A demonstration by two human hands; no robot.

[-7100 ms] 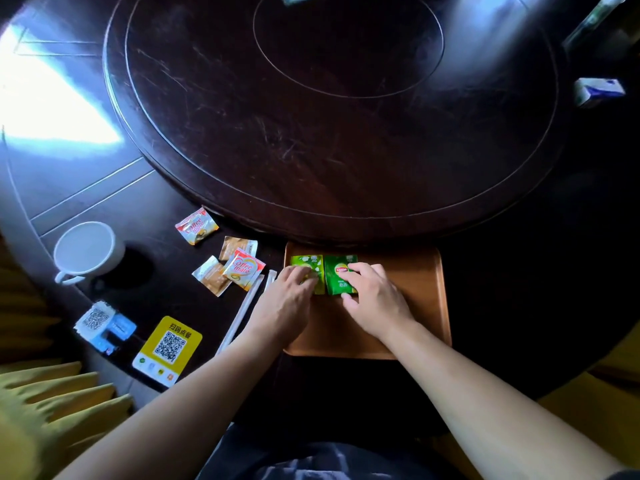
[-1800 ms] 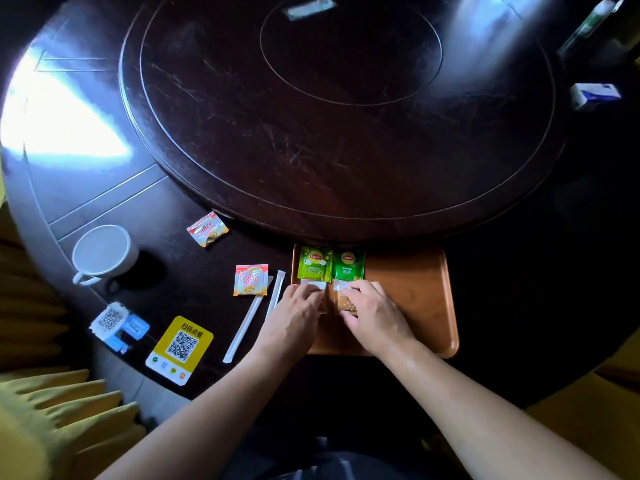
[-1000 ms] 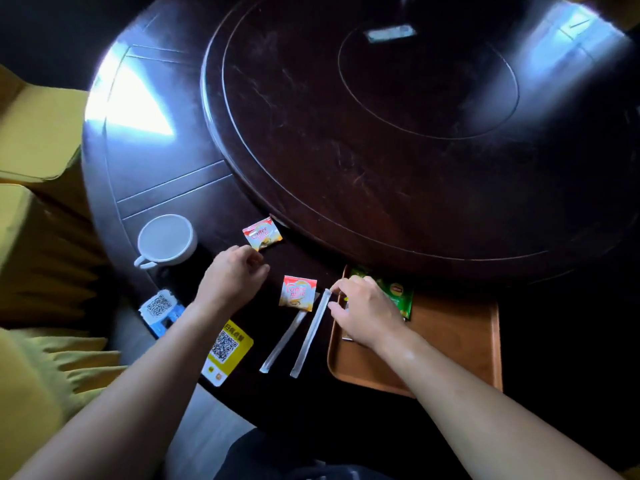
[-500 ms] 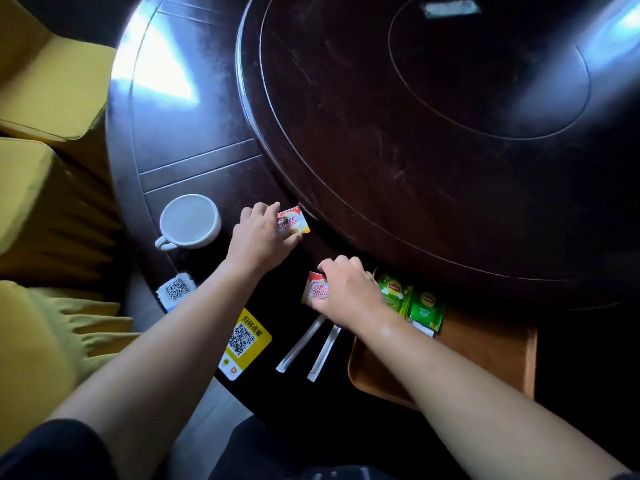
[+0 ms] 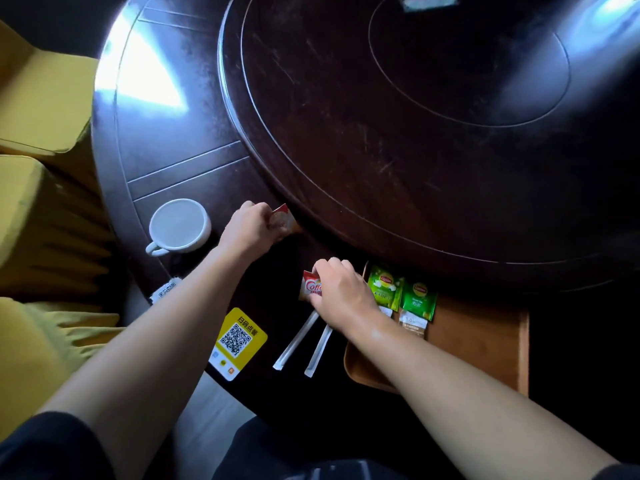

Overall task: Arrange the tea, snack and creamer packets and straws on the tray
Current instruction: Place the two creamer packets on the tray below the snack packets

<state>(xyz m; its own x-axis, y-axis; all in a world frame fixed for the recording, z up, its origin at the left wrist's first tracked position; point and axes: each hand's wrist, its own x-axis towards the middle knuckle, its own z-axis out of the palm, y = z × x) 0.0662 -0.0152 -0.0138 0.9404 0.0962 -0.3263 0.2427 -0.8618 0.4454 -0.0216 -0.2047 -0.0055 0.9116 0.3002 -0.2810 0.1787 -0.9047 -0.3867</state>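
An orange-brown tray (image 5: pixel 474 337) sits at the table's near edge. At its far left lie two green tea packets (image 5: pixel 384 285) (image 5: pixel 419 296), with pale snack packets (image 5: pixel 412 325) just below them. My left hand (image 5: pixel 249 228) is closed on a red and white creamer packet (image 5: pixel 285 220) by the turntable's rim. My right hand (image 5: pixel 341 292) pinches a second creamer packet (image 5: pixel 310 285) left of the tray. Two white wrapped straws (image 5: pixel 294 342) (image 5: pixel 318 349) lie on the table below my right hand.
A white cup (image 5: pixel 180 225) stands left of my left hand. A yellow QR card (image 5: pixel 239 341) and a small white QR tag (image 5: pixel 166 291) lie near the table edge. The dark raised turntable (image 5: pixel 415 116) fills the middle. Yellow seat cushions (image 5: pixel 38 168) are at left.
Both hands have left the tray and gone left. Each has closed on a creamer packet and lifted its edge off the table. The view has swung left.
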